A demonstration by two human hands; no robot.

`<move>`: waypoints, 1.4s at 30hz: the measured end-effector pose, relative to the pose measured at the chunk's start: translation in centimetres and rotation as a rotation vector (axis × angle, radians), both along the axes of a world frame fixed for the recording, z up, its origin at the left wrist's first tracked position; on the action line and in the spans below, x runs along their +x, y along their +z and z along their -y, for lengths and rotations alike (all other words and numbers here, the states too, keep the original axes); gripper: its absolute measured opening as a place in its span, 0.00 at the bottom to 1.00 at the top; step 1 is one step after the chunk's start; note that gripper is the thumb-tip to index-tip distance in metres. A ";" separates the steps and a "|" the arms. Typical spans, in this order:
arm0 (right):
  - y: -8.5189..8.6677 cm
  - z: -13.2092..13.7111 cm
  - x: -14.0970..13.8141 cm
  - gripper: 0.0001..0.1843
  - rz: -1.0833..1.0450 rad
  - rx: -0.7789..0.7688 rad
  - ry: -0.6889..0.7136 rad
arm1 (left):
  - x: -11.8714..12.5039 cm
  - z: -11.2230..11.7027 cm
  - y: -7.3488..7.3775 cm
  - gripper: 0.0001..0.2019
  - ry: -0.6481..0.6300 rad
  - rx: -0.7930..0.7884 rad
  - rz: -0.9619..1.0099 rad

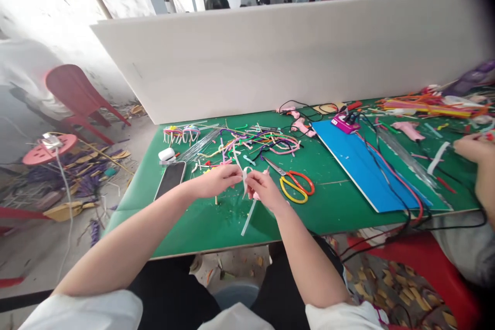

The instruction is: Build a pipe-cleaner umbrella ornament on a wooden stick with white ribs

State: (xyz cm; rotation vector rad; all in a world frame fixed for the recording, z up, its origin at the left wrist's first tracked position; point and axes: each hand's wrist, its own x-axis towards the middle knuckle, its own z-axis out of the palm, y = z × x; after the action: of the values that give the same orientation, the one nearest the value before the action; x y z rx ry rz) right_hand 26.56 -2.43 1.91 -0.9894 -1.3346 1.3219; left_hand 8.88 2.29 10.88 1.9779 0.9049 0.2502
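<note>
Over the green table [185, 232], both my hands are at a thin white pipe cleaner [245, 175] bent into a small loop. My left hand [220, 180] has its fingertips pinched at the left side of the loop. Thumb and fingers of my right hand [263, 188] close on it from the right. Under the right hand, a clear glue stick [249, 217] sticks out from a pink object, mostly hidden. Scissors [296, 185] with one yellow and one orange handle lie open just right of the right hand. Tangled coloured pipe cleaners [266, 142] lie beyond the hands.
A phone [170, 180] and a white case [166, 154] lie at the left. Pink glue guns [303, 127], a blue board [359, 170], a purple power strip [345, 122] and cables occupy the right. A white panel [270, 56] stands behind. Another person's hand [474, 147] is at far right.
</note>
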 end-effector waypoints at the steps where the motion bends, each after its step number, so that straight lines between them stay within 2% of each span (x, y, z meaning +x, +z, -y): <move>1: 0.3 -0.3 0.2 0.19 -0.008 -0.003 -0.029 | -0.4 -0.2 0.0 0.13 0.042 -0.006 0.020; 4: 1.8 -1.6 1.1 0.17 -0.031 0.001 -0.133 | -1.8 -1.0 -0.4 0.16 0.204 -0.041 0.103; 7: 4.2 -2.9 2.0 0.13 -0.029 0.019 -0.189 | -2.4 -1.3 -1.4 0.21 0.340 -0.127 0.194; 10: 6.2 -3.0 2.0 0.11 -0.031 0.051 -0.200 | -1.9 -0.3 -2.3 0.27 0.435 -0.215 0.316; 12: 6.5 -2.0 1.4 0.11 -0.018 0.047 -0.165 | -1.1 0.7 -2.8 0.28 0.460 -0.264 0.422; 14: 5.7 -0.5 0.4 0.10 0.004 0.014 -0.109 | -0.2 1.7 -3.2 0.27 0.454 -0.309 0.515; 18: 2.2 2.4 -1.6 0.13 0.023 -0.079 -0.027 | 1.1 2.8 -4.6 0.24 0.441 -0.354 0.635; 21: 0.0 3.6 -2.4 0.15 0.011 -0.136 -0.029 | 1.5 3.2 -5.6 0.25 0.445 -0.371 0.691; 26: -1.6 4.6 -2.7 0.16 -0.003 -0.179 -0.084 | 1.8 3.1 -6.3 0.18 0.469 -0.360 0.709; 29: -2.0 5.2 -2.9 0.16 -0.012 -0.184 -0.118 | 2.2 1.9 -5.5 0.16 0.482 -0.321 0.705; 34: -1.5 5.6 -3.1 0.19 -0.050 -0.197 -0.225 | 3.6 0.0 -2.5 0.09 0.466 -0.205 0.723; 37: -1.3 5.3 -3.3 0.20 -0.072 -0.194 -0.298 | 4.2 -0.4 -1.8 0.09 0.407 0.002 0.758; 39: -1.7 5.1 -3.6 0.20 -0.081 -0.218 -0.317 | 4.1 -0.6 -3.1 0.11 0.453 0.069 0.647; 40: -2.1 5.1 -3.8 0.20 -0.084 -0.240 -0.320 | 3.9 -0.7 -4.1 0.12 0.504 0.048 0.530; 42: -3.2 5.2 -4.2 0.20 -0.090 -0.292 -0.327 | 3.1 -0.3 -6.9 0.15 0.534 -0.008 0.424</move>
State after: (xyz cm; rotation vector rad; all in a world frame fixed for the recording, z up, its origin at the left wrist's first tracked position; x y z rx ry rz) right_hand 22.35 -7.60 -1.29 -1.2710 -0.8801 1.3104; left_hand 11.97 2.62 3.99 1.5525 1.1237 0.9286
